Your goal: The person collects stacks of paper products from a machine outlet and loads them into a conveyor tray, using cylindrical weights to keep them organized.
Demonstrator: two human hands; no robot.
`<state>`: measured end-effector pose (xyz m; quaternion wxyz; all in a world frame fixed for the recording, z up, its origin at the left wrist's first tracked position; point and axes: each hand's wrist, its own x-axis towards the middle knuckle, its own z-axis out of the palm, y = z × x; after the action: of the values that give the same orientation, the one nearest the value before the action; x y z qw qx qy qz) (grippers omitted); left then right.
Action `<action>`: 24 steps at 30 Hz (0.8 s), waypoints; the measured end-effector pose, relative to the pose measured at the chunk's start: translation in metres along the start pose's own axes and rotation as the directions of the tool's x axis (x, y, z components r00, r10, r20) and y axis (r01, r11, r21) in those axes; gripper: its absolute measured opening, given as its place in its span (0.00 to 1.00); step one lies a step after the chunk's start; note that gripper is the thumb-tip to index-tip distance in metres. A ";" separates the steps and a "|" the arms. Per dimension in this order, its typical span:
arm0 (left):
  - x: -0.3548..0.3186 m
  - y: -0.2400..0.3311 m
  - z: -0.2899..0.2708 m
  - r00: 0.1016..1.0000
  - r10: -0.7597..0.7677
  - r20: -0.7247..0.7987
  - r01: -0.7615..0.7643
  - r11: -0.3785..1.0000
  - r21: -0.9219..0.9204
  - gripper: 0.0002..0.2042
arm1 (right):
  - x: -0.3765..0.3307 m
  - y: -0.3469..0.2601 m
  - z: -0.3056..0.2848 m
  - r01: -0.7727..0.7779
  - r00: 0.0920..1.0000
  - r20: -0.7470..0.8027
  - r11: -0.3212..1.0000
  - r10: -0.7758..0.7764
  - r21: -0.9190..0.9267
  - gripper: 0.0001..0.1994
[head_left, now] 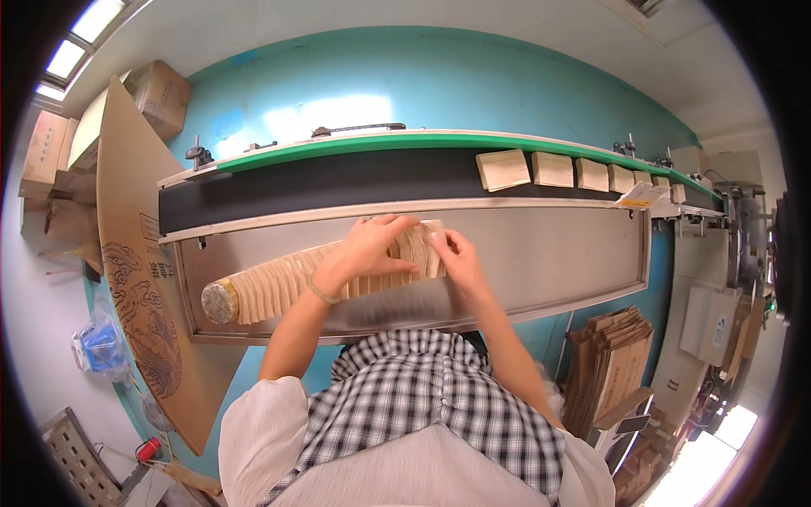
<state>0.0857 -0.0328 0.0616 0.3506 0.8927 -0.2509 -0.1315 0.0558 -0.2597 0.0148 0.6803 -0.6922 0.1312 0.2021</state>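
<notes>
Left hand is lying palm-down over the upper end of a long fanned row of flat tan packets, fingers spread and curled over the top edges, pressing rather than gripping. Right hand is meeting the same end of the row from the right, fingers pinching the last few packets there. The row is lying tilted across the steel worktop, its lower end, capped by a round greyish face, pointing toward the left wall of the tray. Behind the worktop a black conveyor belt with a green guard rail is carrying a line of tan folded cartons at the right. A large flattened cardboard sheet is leaning at the left. Stacked flat cartons are standing on the floor at the right.
</notes>
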 end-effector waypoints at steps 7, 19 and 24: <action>0.001 -0.007 0.000 0.997 -0.074 0.014 0.075 0.995 -0.060 0.36 | 0.041 -0.019 -0.029 -0.025 0.992 -0.120 0.990 0.042 0.142 0.21; -0.010 -0.007 -0.011 1.000 -0.018 0.023 0.018 1.000 0.001 0.41 | -0.002 -0.003 0.023 0.000 0.997 0.071 0.999 -0.003 0.054 0.21; -0.011 -0.013 -0.007 1.000 -0.030 -0.004 0.030 0.998 -0.059 0.39 | -0.005 -0.022 0.004 -0.184 0.952 0.221 0.974 0.210 -0.131 0.22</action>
<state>0.0840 -0.0143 0.0585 0.3752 0.8860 -0.2326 -0.1417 0.0610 -0.2556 0.0369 0.6287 -0.6831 0.1073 0.3559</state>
